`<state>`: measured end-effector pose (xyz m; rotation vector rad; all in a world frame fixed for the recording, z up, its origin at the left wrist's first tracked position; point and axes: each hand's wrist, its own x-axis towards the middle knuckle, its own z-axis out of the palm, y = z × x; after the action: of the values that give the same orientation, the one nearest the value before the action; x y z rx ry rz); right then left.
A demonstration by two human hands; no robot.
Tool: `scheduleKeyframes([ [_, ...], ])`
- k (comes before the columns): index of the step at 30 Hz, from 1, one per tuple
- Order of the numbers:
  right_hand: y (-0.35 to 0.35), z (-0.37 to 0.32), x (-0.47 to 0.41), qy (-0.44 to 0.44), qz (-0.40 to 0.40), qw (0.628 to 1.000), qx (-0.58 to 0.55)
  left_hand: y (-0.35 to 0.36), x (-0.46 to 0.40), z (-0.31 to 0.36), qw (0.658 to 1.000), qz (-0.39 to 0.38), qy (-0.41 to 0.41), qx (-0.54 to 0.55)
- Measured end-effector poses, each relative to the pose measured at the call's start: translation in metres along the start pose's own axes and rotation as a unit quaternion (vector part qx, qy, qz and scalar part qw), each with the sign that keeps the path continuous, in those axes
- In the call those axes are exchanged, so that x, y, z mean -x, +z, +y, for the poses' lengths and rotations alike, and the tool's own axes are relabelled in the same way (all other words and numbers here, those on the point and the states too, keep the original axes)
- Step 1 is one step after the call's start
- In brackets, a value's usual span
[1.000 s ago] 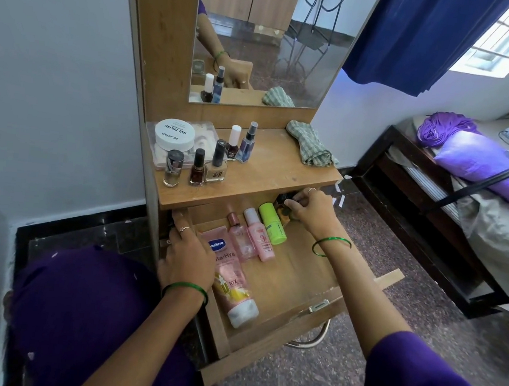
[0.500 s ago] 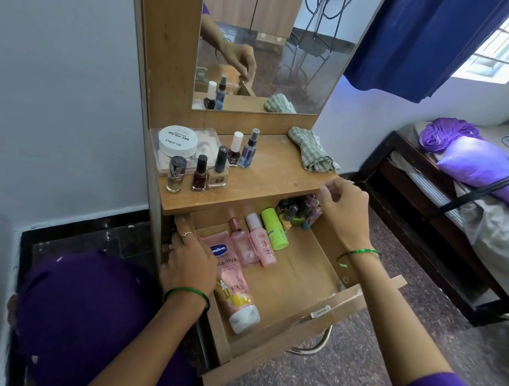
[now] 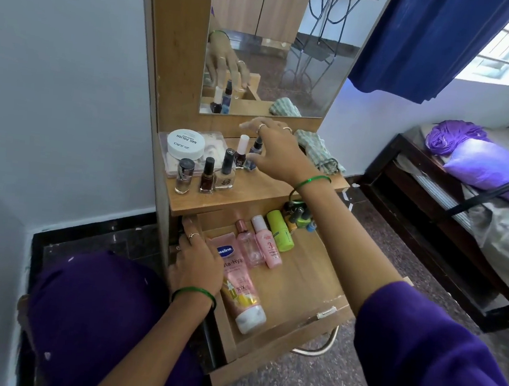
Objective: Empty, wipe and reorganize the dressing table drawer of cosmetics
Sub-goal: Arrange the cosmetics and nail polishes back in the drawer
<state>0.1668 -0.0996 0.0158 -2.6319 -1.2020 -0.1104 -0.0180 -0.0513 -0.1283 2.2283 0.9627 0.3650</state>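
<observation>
Partly hidden small bottles (image 3: pixel 299 217), right hand (image 3: pixel 277 154) blocking

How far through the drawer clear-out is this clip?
Early. Several nail polish bottles already stand on the tabletop. The right hand is over the bottles there; whether it holds one is unclear. The left hand rests on the drawer's edge. Tubes and small bottles remain inside; the checked cloth lies unused.
</observation>
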Motion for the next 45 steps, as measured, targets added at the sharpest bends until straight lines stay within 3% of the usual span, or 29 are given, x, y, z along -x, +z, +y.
scheduleKeyframes([
  [3,-0.009,-0.008,0.001,0.002,-0.009,1.000,0.007,-0.001,0.000,0.000,1.000,-0.002,-0.003,0.000],
  [7,-0.022,-0.033,0.018,-0.063,0.061,0.996,-0.029,-0.001,0.000,0.000,1.000,0.005,0.000,-0.007],
  [9,-0.025,-0.044,0.025,-0.083,0.031,0.995,-0.046,-0.002,0.000,0.001,1.000,0.005,-0.002,-0.008],
  [12,-0.025,-0.052,0.031,-0.045,-0.035,0.998,-0.037,-0.002,0.001,0.000,1.000,0.008,-0.003,-0.003],
  [18,-0.036,-0.026,0.046,-0.018,0.018,0.995,-0.100,-0.003,-0.001,0.000,1.000,0.003,0.002,0.000],
  [24,-0.077,0.036,0.101,0.081,0.012,0.990,-0.116,-0.004,-0.003,-0.004,1.000,0.003,0.001,-0.007],
  [29,-0.039,0.073,0.117,0.144,-0.048,0.987,-0.060,-0.008,-0.005,-0.011,1.000,0.010,-0.003,-0.007],
  [32,-0.014,0.106,0.143,0.176,-0.038,0.983,-0.029,0.002,0.004,0.010,1.000,-0.009,0.013,-0.008],
  [45,0.047,0.110,0.123,0.142,-0.054,0.988,0.001,-0.002,0.000,0.000,1.000,-0.011,-0.004,0.001],
])
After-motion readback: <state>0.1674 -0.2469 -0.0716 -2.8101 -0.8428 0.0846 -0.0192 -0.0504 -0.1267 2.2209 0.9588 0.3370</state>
